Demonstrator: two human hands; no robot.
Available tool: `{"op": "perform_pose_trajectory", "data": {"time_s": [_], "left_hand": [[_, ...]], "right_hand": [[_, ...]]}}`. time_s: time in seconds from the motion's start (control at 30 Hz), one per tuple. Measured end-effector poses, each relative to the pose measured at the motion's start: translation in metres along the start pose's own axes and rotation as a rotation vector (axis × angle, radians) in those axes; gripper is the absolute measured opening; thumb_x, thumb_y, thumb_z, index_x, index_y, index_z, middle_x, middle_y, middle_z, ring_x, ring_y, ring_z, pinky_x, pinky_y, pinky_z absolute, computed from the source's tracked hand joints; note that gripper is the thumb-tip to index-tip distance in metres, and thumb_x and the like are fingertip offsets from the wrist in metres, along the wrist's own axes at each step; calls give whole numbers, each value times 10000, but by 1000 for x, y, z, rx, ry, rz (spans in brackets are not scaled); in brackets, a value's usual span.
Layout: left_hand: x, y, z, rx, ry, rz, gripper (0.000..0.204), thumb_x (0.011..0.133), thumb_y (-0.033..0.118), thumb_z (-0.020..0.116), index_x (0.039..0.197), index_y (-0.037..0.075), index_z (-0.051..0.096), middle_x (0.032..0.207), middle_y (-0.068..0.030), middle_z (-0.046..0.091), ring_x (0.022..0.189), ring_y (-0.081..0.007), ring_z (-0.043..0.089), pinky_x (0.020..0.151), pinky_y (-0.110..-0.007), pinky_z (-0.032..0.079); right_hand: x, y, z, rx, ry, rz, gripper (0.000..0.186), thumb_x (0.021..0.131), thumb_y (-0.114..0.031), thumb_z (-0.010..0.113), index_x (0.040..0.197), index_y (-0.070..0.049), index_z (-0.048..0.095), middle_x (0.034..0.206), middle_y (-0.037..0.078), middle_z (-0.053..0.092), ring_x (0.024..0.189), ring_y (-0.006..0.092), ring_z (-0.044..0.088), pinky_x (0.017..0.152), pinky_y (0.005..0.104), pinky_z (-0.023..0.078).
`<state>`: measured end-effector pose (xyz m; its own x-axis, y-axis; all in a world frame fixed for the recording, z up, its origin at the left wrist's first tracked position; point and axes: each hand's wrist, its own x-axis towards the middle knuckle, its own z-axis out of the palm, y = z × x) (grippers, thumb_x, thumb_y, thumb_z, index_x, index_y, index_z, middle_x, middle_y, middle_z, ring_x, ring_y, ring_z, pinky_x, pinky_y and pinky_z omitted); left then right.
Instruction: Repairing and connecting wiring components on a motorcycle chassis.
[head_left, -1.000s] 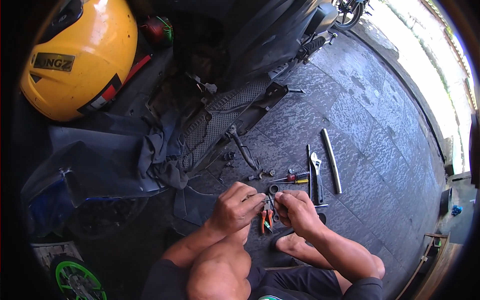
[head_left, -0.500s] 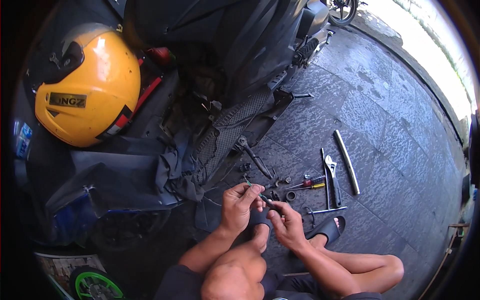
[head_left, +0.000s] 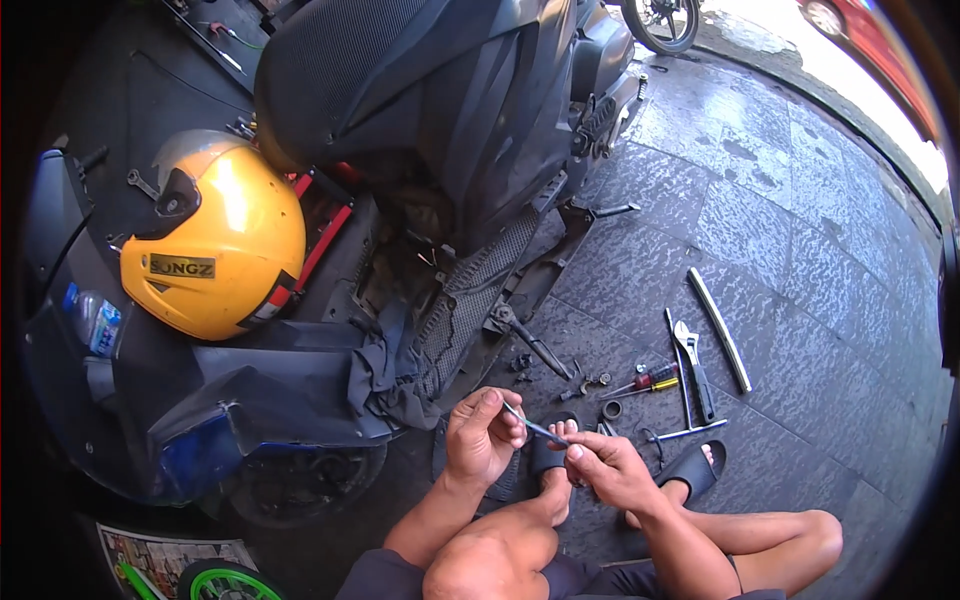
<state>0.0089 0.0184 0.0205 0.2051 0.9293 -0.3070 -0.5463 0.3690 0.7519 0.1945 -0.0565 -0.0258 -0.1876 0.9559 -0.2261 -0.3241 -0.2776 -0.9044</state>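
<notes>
Pinching one thin cable (head_left: pixel 541 431): one right hand (head_left: pixel 610 470) | one left hand (head_left: pixel 478 442), grip unclear | one wrench (head_left: pixel 701 380), two screwdrivers (head_left: pixel 662 383)

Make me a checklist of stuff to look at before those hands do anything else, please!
1. Right hand pinching the thin strand: ok, its fingers close on the lower end.
2. Left hand gripping the other end: cannot tell, the fingertips are close to it but the contact is too small to see.
3. Adjustable wrench laid down: ok, it lies on the floor.
4. Toes covered: not ok, they show in the open slippers.
5. Yellow helmet steady: cannot tell, it rests near the scooter, but its underside is hidden.
</notes>
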Motion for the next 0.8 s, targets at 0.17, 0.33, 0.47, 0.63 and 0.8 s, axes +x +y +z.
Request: {"op": "perform_pose_trajectory", "data": {"time_s": [0.17,0.33,0.47,0.63,0.8], "left_hand": [[-8,4,11,37,55,-36,245,976,229,565,893,18,658,675,-35,591,588,-129,560,485,-235,457],[-5,1,12,61,198,17,234,979,215,567,921,-1,635,662,-25,568,563,-119,550,503,-244,460],[4,5,16,43,206,-13,232,980,221,566,918,7,631,663,-18,557,562,-118,539,506,-243,453],[23,13,14,105,259,46,235,984,236,559,930,20,633,674,-15,563,574,-119,532,519,-249,444],[41,12,12,220,268,81,241,989,251,546,949,28,629,691,-17,575,583,-116,537,524,-249,445]], "right_hand": [[-7,-39,-12,-185,-178,72,243,961,-188,592,1067,11,682,736,38,650,687,94,589,647,273,492],[2,-43,-14,-540,-198,-275,260,893,-210,682,1061,-12,689,737,139,669,635,227,652,609,316,494],[6,-34,-17,-349,-84,-170,251,900,-190,671,1078,-16,696,722,121,667,632,176,646,600,310,493],[16,-25,-21,-131,23,-4,225,929,-163,637,1043,23,694,747,69,681,692,81,618,621,255,498],[37,-18,-25,78,36,75,226,918,-142,653,1028,54,680,790,49,680,735,88,615,666,245,499]]}}
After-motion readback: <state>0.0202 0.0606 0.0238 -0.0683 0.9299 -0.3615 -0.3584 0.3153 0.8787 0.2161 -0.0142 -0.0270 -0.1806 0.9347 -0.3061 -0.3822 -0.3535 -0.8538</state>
